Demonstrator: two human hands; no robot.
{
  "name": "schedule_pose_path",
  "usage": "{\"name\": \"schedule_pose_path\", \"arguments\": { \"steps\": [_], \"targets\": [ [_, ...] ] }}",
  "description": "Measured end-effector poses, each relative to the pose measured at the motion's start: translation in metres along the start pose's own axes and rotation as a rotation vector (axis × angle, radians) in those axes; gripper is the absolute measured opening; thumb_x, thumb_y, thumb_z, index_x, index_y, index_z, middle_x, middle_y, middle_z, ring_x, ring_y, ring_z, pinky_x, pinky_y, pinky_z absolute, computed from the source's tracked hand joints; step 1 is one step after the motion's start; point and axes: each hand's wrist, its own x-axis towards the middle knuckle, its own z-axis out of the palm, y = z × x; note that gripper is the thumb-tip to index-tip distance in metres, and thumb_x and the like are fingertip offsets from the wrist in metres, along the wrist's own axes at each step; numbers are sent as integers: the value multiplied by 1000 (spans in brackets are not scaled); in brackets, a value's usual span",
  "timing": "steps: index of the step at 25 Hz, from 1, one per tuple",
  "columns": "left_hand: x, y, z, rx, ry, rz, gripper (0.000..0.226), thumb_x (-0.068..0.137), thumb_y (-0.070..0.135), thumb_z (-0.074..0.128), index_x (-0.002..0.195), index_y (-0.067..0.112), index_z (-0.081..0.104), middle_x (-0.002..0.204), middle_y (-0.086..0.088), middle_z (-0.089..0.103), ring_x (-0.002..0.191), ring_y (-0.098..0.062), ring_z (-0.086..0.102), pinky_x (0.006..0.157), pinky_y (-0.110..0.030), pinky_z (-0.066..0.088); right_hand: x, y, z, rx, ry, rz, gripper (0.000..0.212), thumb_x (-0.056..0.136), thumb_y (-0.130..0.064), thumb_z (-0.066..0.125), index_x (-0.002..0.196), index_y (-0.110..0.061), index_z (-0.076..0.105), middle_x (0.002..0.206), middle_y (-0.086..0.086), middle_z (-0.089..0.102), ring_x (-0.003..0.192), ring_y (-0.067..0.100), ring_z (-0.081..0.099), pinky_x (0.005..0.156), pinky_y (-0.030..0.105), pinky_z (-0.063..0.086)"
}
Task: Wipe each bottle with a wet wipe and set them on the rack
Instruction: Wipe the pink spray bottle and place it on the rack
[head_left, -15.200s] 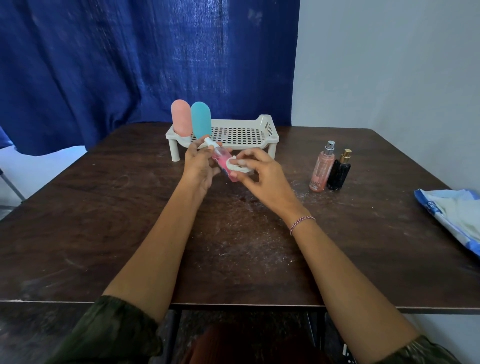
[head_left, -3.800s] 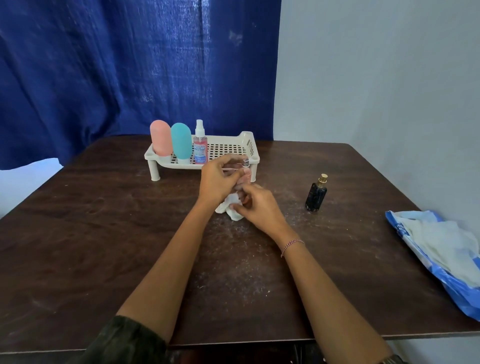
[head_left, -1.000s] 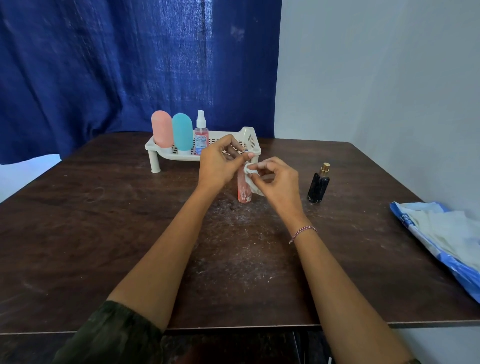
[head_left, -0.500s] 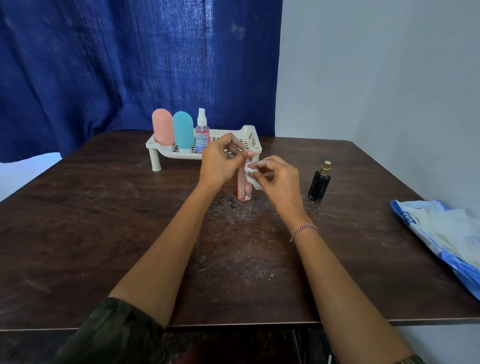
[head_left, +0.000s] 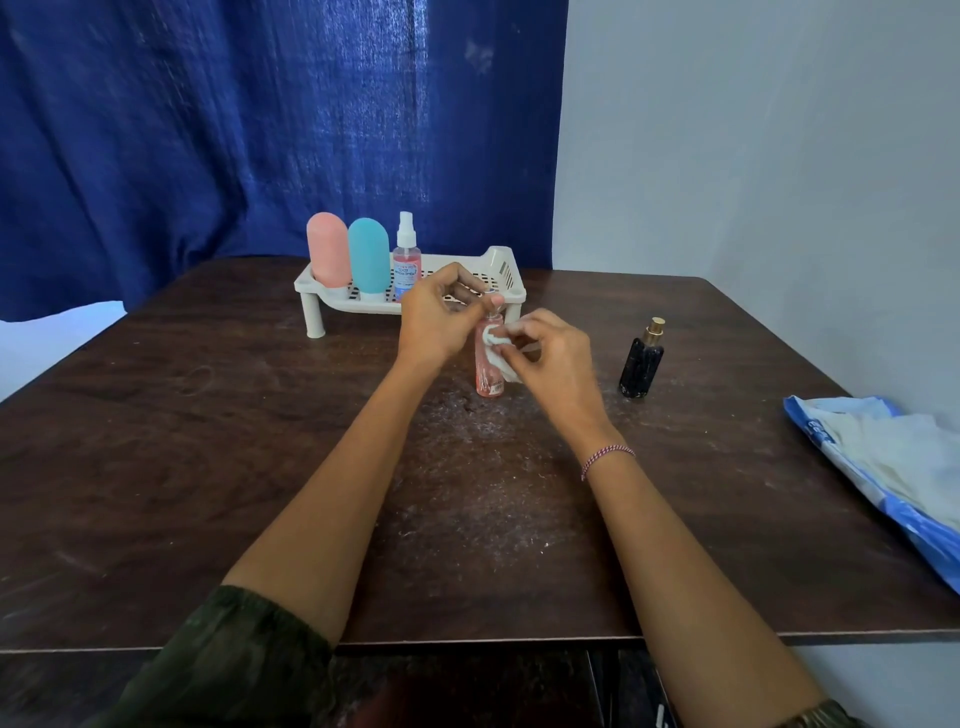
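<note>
Fingertips (head_left: 496, 300) of the left hand (head_left: 434, 319) pinch the small cap of a slim pink bottle (head_left: 487, 376), the other fingers curled loosely above it. This bottle is a clear, straight-sided cylinder tinted rosy. It stands upright with its base down at the table (head_left: 208, 441), just in front of the rack's right end. The right hand (head_left: 558, 361) has its fingers bent around a crumpled white wet wipe (head_left: 497, 347), pressing the soft wad against the bottle's upper side. A thin braided bracelet (head_left: 607, 460) circles that wrist.

The rack (head_left: 511, 275) is off-white moulded plastic with a perforated floor, slotted end walls and short round legs. Three bottles stand upright at its left end: a matte salmon tube bottle (head_left: 328, 249) with a domed top, a matte teal tube bottle (head_left: 368, 257) of the same shape touching it, and a clear spray bottle (head_left: 406, 260) with a white nozzle and pinkish liquid.

Right of the rack and nearer the person, a glossy black bottle (head_left: 641, 364) with a gold cap stands on the table, apart from the hands. Far to the rack's right lies a crinkled blue-and-white wipe pack (head_left: 883, 457). The tabletop is dark wood grain, scuffed and dusted with pale specks. Behind the rack hangs a coarse-woven blue curtain (head_left: 260, 130).
</note>
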Motion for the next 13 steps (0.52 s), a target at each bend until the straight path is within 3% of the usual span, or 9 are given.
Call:
{"name": "schedule_pose_path", "arguments": {
  "steps": [3, 9, 11, 13],
  "targets": [
    [-1, 0, 1, -1, -4, -10, 15, 78, 24, 77, 83, 21, 63, 81, 17, 62, 78, 4, 61, 60, -4, 46, 0, 1, 2, 18, -13, -1, 17, 76, -9, 73, 93, -7, 72, 94, -1, 64, 76, 3, 59, 74, 11, 51],
    [0, -2, 2, -24, 49, -59, 13, 79, 22, 76, 83, 22, 64, 79, 18, 62, 77, 5, 60, 60, -6, 44, 1, 11, 1, -117, -381, 118, 19, 71, -9, 78, 89, -10, 74, 97, 5, 70, 83, 15, 63, 85, 33, 52],
    [-1, -2, 3, -25, 51, -62, 12, 80, 21, 75, 85, 20, 64, 81, 16, 62, 79, 2, 60, 64, -10, 46, 1, 9, 2, -126, -360, 98, 18, 72, -9, 77, 90, -9, 74, 97, 5, 70, 82, 13, 62, 85, 33, 52],
    [0, -3, 2, -37, 53, -60, 13, 80, 21, 75, 86, 18, 64, 82, 13, 63, 79, 0, 61, 62, -9, 48, 2, 5, 2, -112, -213, 42, 18, 75, -9, 75, 93, -7, 73, 94, 5, 68, 78, 10, 60, 80, 27, 53]
  ]
}}
